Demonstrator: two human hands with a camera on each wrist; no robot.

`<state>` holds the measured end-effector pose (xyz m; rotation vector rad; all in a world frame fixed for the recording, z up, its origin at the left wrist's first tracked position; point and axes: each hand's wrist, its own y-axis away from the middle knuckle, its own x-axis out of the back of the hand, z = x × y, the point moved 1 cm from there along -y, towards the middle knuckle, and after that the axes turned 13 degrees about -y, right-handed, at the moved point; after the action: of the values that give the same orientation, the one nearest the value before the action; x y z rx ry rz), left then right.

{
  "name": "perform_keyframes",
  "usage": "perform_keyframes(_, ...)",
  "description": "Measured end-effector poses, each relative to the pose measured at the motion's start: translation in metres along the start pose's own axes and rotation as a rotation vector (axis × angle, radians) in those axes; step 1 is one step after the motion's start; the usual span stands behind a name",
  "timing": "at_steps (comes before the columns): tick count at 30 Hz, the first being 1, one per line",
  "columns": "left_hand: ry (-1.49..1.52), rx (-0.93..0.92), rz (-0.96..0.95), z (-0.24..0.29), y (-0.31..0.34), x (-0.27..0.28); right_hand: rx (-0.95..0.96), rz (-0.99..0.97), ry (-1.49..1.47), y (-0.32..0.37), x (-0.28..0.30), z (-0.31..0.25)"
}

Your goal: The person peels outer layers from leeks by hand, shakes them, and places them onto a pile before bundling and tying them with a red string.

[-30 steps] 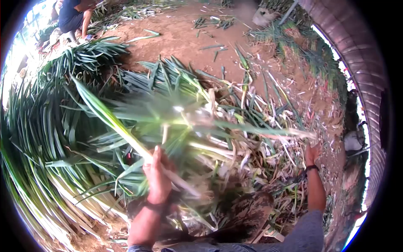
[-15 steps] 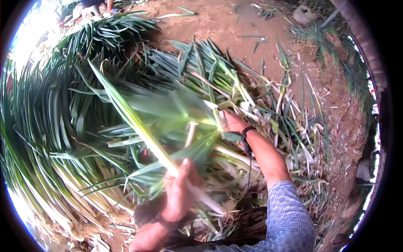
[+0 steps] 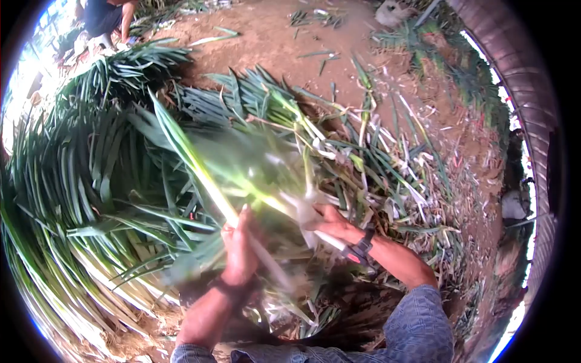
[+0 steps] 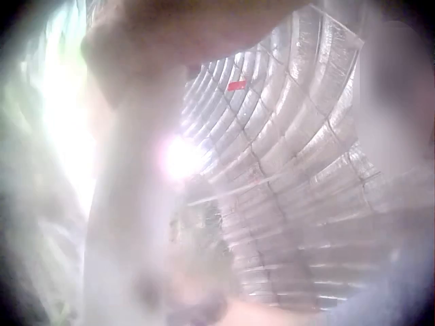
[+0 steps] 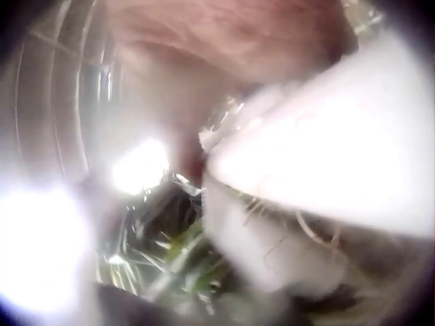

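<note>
My left hand (image 3: 241, 251) grips a long green onion (image 3: 209, 189) by its pale stalk, leaves pointing up and left, its lower end blurred. To the right of it, my right hand (image 3: 328, 221) has its fingers curled on a second green onion (image 3: 275, 202), around the white part, where thin, pale skin hangs. In the right wrist view a thick white stalk (image 5: 326, 156) with a few rootlets lies below the hand (image 5: 231, 41). The left wrist view is hazy, with a pale stalk (image 4: 129, 204) under the hand (image 4: 190, 34).
A large pile of green onions (image 3: 78, 175) lies at the left, roots toward me. Stripped leaves and skins (image 3: 387, 163) litter the soil at centre and right. Another person (image 3: 109, 21) is at the far upper left. Ribbed sheeting (image 3: 514, 66) curves along the right.
My right hand came back from the far right to the leaves in the middle, then dropped lower, to the white stalk beside my left hand. My left hand keeps its grip.
</note>
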<state>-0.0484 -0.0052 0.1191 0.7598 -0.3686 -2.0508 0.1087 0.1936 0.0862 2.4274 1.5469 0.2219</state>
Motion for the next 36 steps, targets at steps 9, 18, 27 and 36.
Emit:
perform_keyframes(9, -0.334, -0.076, -0.112, -0.078, -0.008, 0.048, 0.095, 0.084, 0.234, 0.105, -0.068, -0.007)
perform_keyframes(18, -0.252, -0.075, -0.254, -0.051, 0.002, 0.049, 0.338, 0.121, 0.418, 0.196, -0.131, -0.008)
perform_keyframes(27, 0.029, -0.089, -0.402, -0.059, -0.001, 0.016, 0.338, 0.233, 0.425, 0.259, -0.16, -0.054)
perform_keyframes(36, 0.133, -0.15, -0.656, -0.005, 0.042, -0.03, -0.03, 0.162, 0.062, 0.297, -0.108, 0.003)
